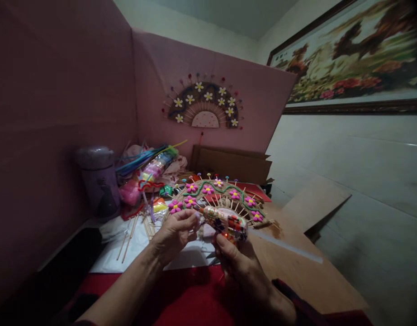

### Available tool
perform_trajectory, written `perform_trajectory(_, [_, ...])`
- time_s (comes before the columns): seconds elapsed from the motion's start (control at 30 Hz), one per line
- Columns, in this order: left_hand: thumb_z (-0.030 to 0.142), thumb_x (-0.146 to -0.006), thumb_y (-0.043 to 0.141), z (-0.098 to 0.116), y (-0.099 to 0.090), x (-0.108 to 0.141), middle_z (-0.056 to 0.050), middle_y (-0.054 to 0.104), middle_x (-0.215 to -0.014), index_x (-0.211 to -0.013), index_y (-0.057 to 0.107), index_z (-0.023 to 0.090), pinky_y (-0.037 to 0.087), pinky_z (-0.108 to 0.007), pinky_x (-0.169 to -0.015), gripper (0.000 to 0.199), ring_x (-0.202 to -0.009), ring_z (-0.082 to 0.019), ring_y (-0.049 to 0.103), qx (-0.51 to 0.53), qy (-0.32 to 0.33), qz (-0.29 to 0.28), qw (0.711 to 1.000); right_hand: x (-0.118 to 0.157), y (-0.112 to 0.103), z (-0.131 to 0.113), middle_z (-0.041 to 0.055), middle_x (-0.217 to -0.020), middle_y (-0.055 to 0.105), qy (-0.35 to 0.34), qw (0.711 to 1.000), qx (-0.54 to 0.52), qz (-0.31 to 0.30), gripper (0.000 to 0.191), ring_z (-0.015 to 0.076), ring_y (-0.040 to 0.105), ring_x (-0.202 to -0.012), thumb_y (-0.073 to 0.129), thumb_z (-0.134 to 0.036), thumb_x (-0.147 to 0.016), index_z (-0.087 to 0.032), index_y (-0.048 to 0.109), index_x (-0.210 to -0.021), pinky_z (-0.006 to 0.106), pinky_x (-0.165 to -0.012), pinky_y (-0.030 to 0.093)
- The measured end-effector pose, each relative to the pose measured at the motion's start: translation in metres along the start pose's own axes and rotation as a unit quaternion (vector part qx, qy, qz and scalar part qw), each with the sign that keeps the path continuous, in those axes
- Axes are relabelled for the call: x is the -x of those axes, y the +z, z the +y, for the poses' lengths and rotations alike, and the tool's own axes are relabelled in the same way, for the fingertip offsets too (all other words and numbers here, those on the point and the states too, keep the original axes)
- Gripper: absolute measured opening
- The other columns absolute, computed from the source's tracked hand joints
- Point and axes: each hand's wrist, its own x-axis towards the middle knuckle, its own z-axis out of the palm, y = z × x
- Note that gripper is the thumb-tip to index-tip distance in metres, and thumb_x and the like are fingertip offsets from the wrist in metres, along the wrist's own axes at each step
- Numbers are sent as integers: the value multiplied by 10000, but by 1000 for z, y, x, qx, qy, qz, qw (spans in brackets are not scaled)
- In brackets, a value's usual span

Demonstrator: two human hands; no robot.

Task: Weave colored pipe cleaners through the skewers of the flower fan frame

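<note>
1. Your right hand (237, 262) is wrapped around the grip of a glue gun (225, 222), the fingers curled beneath it and the thumb lying along its near side, close to a small glowing red light.
2. The gun is covered in a bright floral pattern, and its nozzle points left, toward your other hand.
3. Your left hand (176, 230) is drawn in, thumb and forefinger pinched together on what looks like a small pale lilac piece (197, 216); it is too small to identify.
4. Those pinching fingertips are just beside the nozzle; you cannot tell from this view whether they touch it.
5. Just beyond your hands, on the tabletop (296, 267), is a fan-shaped craft (222, 189) with pink flowers, a wavy green line and coloured heads along its upper edge. The gun hides part of its lower middle.
6. Left of your left hand, thin sticks (129, 237) lie on a white sheet (105, 258).
7. Farther back on the left stands a purple canister (100, 188), beside a heap of colourful craft supplies (156, 170).
8. Ahead of you, a second fan (208, 96) with white flowers is on the pink panel (256, 99).
</note>
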Motion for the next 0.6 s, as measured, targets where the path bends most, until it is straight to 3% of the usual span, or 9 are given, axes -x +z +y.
perform_trajectory(0.17, [184, -660, 719, 0, 0, 0, 4, 534, -643, -724, 639, 112, 353, -173, -489, 125, -569, -59, 475, -4, 5, -11, 1000, -4, 1, -2, -9, -527, 505, 22, 999, -7, -29, 365, 117, 441, -481, 552, -506, -777, -153, 641, -805, 261, -500, 372])
perform_trajectory(0.33, [187, -653, 724, 1, 2, 1, -17, 570, -693, -739, 646, 109, 373, -179, -511, 140, -590, -67, 498, -3, 0, -5, 1000, -5, 5, 1, -7, -515, 509, -1, 1000, -16, -25, 347, 150, 495, -542, 558, -507, -770, -172, 640, -805, 278, -552, 408])
perform_trajectory(0.6, [194, -640, 733, 2, 3, 2, -36, 602, -707, -754, 654, 112, 396, -197, -534, 162, -622, -97, 548, -2, 3, -2, 1000, -4, 8, 4, -10, -466, 470, -11, 1000, -7, -20, 349, 162, 502, -555, 536, -499, -788, -181, 624, -673, 292, -577, 413])
